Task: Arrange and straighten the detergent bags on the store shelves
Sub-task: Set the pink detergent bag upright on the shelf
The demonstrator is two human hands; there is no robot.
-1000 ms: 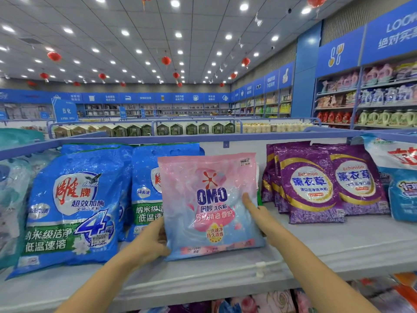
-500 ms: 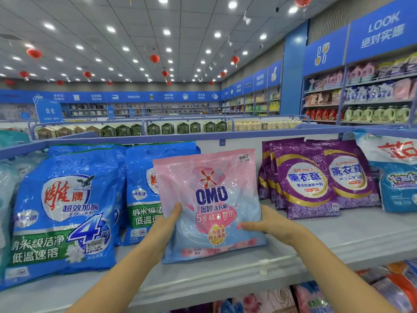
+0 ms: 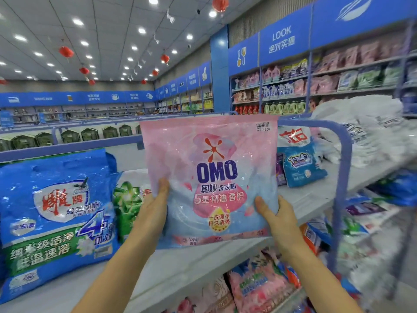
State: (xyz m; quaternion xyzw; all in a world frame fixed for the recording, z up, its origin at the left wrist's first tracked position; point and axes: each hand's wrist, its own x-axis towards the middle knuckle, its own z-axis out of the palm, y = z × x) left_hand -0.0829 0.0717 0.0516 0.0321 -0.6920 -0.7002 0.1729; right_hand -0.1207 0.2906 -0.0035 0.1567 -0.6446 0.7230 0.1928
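A big shop is shining under many ceiling lights, and red lanterns (image 3: 66,51) are hanging up high. A grey shelf (image 3: 185,267) is running across the front. A pink bag (image 3: 212,177) of washing powder is standing up straight over the middle of this shelf, with its front facing the camera. Both hands are holding it by its lower sides. The left hand (image 3: 153,208) is gripping the left edge, with the thumb on the front. The right hand (image 3: 277,218) is gripping the lower right edge, thumb on the front too. I cannot tell if the bag's bottom is touching the shelf. Just to the left, a green bag (image 3: 128,199) is peeking out behind the left hand. A big blue bag (image 3: 56,218) is leaning on the shelf beside it. To the right, a small blue and white bag (image 3: 300,168) is sitting further back. A blue rail (image 3: 343,177) is curving down near it. More pink bags (image 3: 259,288) are lying on the shelf below.
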